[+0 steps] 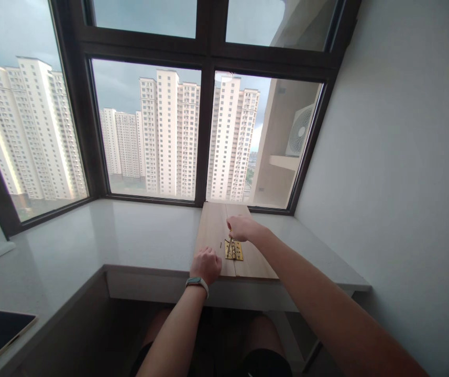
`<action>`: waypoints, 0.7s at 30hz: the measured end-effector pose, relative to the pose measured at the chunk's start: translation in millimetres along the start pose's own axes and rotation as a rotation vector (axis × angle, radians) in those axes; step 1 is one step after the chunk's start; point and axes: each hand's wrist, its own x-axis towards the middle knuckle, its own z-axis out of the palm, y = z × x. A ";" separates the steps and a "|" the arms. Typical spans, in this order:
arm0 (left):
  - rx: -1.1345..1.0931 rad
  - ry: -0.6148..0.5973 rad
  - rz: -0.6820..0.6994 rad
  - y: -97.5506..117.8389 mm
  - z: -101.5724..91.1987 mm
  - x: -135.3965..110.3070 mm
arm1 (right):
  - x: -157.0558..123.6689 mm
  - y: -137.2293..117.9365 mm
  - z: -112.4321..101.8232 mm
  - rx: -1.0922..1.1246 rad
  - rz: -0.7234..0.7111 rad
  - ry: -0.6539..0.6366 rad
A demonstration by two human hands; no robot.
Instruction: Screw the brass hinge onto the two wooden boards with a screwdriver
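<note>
Two pale wooden boards (pixel 213 222) lie side by side, with a brass hinge (pixel 240 252) across the seam between them near the front edge. Dark screws stand in or lie on the hinge. My right hand (pixel 243 228) is closed above it around a thin screwdriver (pixel 230 242), whose shaft slants down to the hinge's left leaf; most of the handle is hidden by the fingers. My left hand (pixel 207 263) rests curled on the left board's front corner, left of the hinge; what its fingers hold, if anything, is hidden. A small loose screw (pixel 221 244) lies between that hand and the hinge.
The boards lie on a white windowsill ledge (pixel 141 235), reaching from its front edge back to the dark window frame (pixel 204 131). A white wall (pixel 389 157) rises on the right. At the far left lies a dark-screened tablet or phone (pixel 0 335).
</note>
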 end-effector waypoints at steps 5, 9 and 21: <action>0.000 -0.001 -0.005 1.0 -1.2 -0.1 | -4.8 -0.5 -4.7 -0.023 0.040 0.052; -0.009 -0.011 -0.019 1.8 -2.1 -0.9 | -3.2 1.1 -5.8 -0.020 0.047 0.009; 0.007 0.001 -0.009 -0.5 -1.2 0.1 | -4.1 3.5 -7.6 -0.013 0.079 -0.036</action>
